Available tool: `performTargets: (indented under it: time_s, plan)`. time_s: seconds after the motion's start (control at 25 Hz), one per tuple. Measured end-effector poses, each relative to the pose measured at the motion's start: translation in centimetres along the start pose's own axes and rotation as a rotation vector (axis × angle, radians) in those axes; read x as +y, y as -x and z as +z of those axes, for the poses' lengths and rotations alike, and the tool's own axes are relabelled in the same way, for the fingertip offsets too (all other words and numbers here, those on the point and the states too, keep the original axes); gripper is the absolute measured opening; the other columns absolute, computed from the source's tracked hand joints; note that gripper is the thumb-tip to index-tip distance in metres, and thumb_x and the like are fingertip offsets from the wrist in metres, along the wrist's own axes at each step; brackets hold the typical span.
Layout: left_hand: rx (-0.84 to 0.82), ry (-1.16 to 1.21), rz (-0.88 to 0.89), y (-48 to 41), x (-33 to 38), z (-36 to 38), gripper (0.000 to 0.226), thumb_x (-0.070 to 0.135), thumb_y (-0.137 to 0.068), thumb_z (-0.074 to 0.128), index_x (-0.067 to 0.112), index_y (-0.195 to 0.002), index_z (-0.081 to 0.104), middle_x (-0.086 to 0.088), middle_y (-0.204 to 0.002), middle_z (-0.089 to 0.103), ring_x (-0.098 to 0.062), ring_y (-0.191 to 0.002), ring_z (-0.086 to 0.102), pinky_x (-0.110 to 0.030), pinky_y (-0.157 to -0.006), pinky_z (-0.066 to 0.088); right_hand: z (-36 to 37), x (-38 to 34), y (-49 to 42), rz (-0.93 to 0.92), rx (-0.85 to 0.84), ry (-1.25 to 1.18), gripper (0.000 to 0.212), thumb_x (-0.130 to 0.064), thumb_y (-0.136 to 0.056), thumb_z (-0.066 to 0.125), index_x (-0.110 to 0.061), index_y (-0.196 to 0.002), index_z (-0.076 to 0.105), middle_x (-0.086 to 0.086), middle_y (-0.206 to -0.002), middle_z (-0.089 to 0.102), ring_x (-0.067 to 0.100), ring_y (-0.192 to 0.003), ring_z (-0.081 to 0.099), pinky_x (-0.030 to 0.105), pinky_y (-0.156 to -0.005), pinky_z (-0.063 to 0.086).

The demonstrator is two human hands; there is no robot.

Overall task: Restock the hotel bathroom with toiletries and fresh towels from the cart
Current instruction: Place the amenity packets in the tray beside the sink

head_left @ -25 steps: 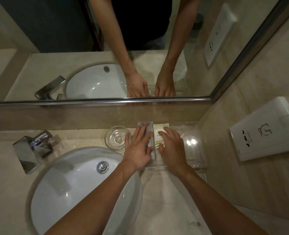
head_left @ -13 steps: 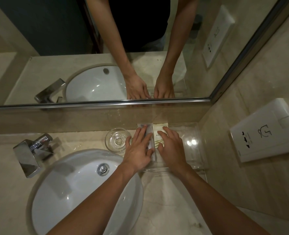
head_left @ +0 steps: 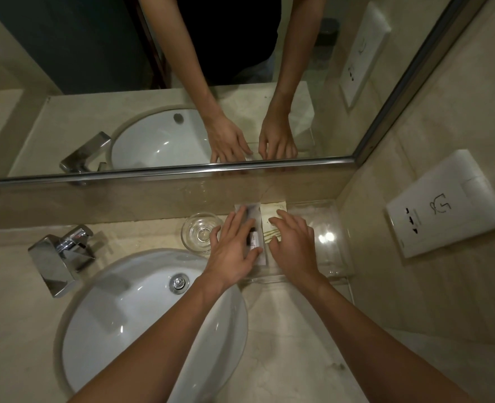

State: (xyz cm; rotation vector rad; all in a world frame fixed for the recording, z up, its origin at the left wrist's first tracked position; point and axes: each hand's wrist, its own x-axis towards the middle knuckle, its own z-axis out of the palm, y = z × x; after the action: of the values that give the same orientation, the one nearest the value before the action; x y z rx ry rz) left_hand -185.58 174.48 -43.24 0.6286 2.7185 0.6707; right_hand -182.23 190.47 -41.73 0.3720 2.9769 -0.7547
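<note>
Lays left hand [head_left: 234, 251] flat, fingers straight and spread, on grey toiletry packet [head_left: 255, 216]. Rests right hand [head_left: 294, 248], fingers loosely extended and grasping nothing, on cream packet [head_left: 273, 210] just beside it. Extends both forearms forward, palms down. Finds both packets in clear tray [head_left: 332, 257] on surface [head_left: 284, 330], long axes pointing toward mirror [head_left: 95, 82].

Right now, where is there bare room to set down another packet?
Bare: clear plastic tray's right half, between right hand and side wall; beige stone counter in front. Crowded: tray's left, with left hand, white packet, cream packet, beside round glass dish.
</note>
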Motion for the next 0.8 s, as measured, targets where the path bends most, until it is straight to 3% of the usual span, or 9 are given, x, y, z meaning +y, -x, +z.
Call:
performTargets:
  time_s: [0.4, 0.64, 0.8]
  plan:
    - [-0.032, 0.001, -0.026, 3.5, -0.7, -1.0, 0.065, 0.044, -0.099, 0.055, 0.026, -0.155, 0.028, 0.009, -0.168, -0.005, -0.011, -0.154, -0.005, -0.04, -0.121, 0.001, 0.5, -1.6, 2.7, 0.02, -0.008, -0.066, 0.051, -0.015, -0.093, 0.055, -0.018, -0.144, 0.051, -0.004, -0.159, 0.036, 0.017, -0.144, 0.029, 0.032, -0.113, 0.021]
    - [-0.064, -0.024, 0.111, 7.4, 0.4, -3.1, 0.064, 0.042, -0.1, 0.05, 0.029, -0.157, 0.024, 0.008, -0.168, 0.007, -0.012, -0.154, 0.0, -0.036, -0.12, -0.002, -1.3, -3.8, 7.5, 0.01, 0.022, -0.087, 0.056, -0.022, -0.091, 0.056, -0.021, -0.147, 0.048, -0.001, -0.157, 0.039, 0.017, -0.145, 0.027, 0.034, -0.117, 0.018]
    - [-0.054, -0.065, 0.202, 12.0, 0.4, -5.1, 0.063, 0.045, -0.1, 0.05, 0.027, -0.157, 0.027, 0.008, -0.168, 0.011, -0.011, -0.154, 0.004, -0.034, -0.121, -0.002, -2.5, -6.0, 13.0, 0.009, 0.108, -0.061, 0.053, -0.019, -0.089, 0.06, -0.018, -0.141, 0.053, -0.001, -0.148, 0.049, 0.021, -0.141, 0.037, 0.034, -0.112, 0.022]
